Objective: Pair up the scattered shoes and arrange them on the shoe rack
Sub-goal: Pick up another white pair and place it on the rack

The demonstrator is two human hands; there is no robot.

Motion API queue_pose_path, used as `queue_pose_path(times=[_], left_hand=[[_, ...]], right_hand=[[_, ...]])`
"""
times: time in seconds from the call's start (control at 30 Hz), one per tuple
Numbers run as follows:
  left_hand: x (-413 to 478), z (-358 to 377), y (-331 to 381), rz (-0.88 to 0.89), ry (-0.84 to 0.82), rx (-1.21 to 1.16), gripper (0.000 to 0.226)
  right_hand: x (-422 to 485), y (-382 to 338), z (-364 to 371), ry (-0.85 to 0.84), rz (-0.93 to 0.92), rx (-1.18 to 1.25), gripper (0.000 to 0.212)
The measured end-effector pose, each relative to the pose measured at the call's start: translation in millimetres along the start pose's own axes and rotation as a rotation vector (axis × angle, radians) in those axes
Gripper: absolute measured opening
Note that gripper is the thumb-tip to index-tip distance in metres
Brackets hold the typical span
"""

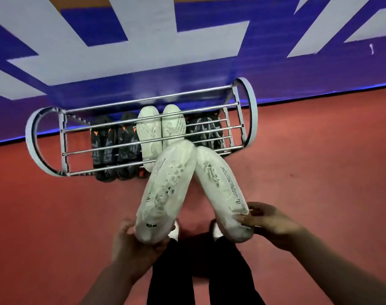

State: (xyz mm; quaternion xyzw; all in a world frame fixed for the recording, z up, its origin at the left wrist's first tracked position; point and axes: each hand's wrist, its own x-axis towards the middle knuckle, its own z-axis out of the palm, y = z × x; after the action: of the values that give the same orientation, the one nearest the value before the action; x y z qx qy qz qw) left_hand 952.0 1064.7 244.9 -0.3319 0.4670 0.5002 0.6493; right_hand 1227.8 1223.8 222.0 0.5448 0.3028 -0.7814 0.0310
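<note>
Head camera view, looking straight down at a person standing in front of a low shoe rack (143,100) made of metal bars with rounded grey end loops. The rack stands on a red floor (319,150), its back against a blue wall with large white shapes (99,51).

The person holds one white shoe in each hand. The left hand (132,241) has its fingers curled around the heel end of the left white shoe (165,190). The right hand (269,225) grips the heel end of the right white shoe (222,190) between thumb and fingers. Both shoes point away from the person toward the rack. Their heels are spread apart and their toes come together, forming an upside-down V. The toes lie over the front edge of the rack near its middle. Pale surfaces with small lines of printed text face the camera.

Three pairs of shoes sit side by side under the rack's top bars, toes toward the wall. From left to right they are a black pair with orange marks (115,148), a white pair (161,126), and a dark grey mesh pair (207,130). In this view, the toes of the held shoes overlap the near end of the white pair.

Below the held shoes are the person's black trousers (198,271).
</note>
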Motion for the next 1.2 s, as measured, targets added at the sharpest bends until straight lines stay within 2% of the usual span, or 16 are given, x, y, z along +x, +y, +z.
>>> queue_pose_path(times=[0.17,0.3,0.37,0.53,0.6,0.67,0.77,0.83,1.0,1.2], left_hand=[[31.9,-16.2,-23.6,-0.083,0.045,-0.032,0.054],[53.7,-28.2,-34.7,-0.151,0.102,-0.059,0.057],[61.1,-30.8,-36.5,-0.165,0.141,-0.074,0.057],[80.9,-16.9,-24.4,-0.16,0.119,-0.032,0.057],[92.5,-14.6,-16.8,-0.143,0.078,-0.03,0.059],[104.3,-8.4,-11.3,-0.12,0.069,-0.01,0.06],[130.0,4.7,-3.5,-0.098,0.067,-0.002,0.06],[146.6,14.4,1.5,-0.087,0.04,-0.012,0.059],[180.3,43.5,9.1,-0.038,-0.038,-0.042,0.056],[230.1,81.5,15.1,0.009,-0.1,-0.144,0.048]], right_hand=[[21.8,42.7,-32.2,-0.032,0.04,-0.05,0.055],[42.5,55.9,-45.5,0.006,0.056,-0.127,0.084],[49.8,58.1,-47.8,0.024,0.049,-0.147,0.091],[67.1,44.8,-38.3,0.044,0.01,-0.098,0.075],[78.7,41.3,-31.7,0.047,0.009,-0.065,0.08],[91.2,39.0,-26.9,0.074,0.015,-0.029,0.074],[112.7,30.8,-23.4,0.136,0.001,0.062,0.085],[125.8,23.2,-21.0,0.153,-0.019,0.114,0.078],[157.2,4.2,-11.9,0.215,-0.096,0.195,0.036],[200.5,-26.5,4.2,0.284,-0.243,0.342,0.028]])
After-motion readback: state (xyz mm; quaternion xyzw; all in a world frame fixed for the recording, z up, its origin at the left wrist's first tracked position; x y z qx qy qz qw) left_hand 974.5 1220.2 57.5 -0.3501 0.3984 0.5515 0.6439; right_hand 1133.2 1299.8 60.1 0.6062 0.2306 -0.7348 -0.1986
